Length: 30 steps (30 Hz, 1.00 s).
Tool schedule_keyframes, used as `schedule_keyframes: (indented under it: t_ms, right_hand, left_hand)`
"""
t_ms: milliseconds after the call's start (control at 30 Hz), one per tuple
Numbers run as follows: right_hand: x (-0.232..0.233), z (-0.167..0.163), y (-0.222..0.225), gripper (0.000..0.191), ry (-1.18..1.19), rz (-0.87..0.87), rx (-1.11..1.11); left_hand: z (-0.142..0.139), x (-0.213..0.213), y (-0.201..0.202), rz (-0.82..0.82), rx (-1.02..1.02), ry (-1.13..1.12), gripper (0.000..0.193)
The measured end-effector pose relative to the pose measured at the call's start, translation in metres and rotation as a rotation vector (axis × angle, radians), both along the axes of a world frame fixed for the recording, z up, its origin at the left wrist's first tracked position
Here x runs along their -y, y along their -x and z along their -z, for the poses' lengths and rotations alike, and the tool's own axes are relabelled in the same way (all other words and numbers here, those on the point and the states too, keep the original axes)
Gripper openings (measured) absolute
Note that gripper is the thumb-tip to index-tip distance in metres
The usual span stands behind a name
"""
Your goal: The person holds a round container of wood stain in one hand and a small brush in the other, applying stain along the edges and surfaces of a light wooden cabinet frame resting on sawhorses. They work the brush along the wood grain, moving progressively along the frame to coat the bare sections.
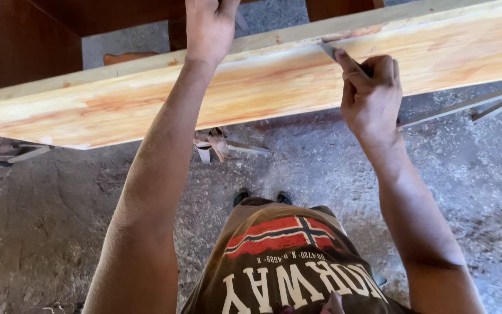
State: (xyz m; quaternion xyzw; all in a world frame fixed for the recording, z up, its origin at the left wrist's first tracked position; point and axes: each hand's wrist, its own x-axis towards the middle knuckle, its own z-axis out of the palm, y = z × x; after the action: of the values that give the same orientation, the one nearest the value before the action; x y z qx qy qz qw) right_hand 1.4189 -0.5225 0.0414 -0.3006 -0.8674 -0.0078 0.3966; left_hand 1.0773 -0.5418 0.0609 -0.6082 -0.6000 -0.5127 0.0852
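At the bottom of the frame my brown printed shirt (286,267) hangs over the dusty concrete floor (47,227). Right of centre, my right hand (372,96) is pinched around a short grey pencil (330,52), its tip on the far edge of the pale plank (117,107) crossing the upper frame. I judge I'm marking it. At top centre my left hand (209,26) presses flat on the plank; it must stay steady

A grey concrete floor (47,232) dusted with sawdust lies below, with a crumpled scrap of paper or cloth (213,145) on it, thin metal bars (466,104) at right, dark brown wooden panels (18,40) at upper left, and black shoes (262,197) peeking out.
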Motion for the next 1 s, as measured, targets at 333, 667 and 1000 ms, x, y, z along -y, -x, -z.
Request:
schedule_keyframes:
  t_ms: [333,667,1000]
  right_hand:
    - [0.005,0.022,0.016,0.051,0.063,0.024,-0.160]
    - [0.015,0.061,0.066,0.036,1.049,-0.286,-0.965]
    - [0.001,0.059,0.033,0.034,0.384,-0.100,-0.483]
  left_hand:
    - [-0.005,0.003,-0.006,0.017,0.141,0.104,0.027]
    - [-0.009,0.011,-0.014,0.083,-0.018,0.188,0.015]
    - [0.000,0.006,-0.013,-0.034,-0.064,0.172,0.026]
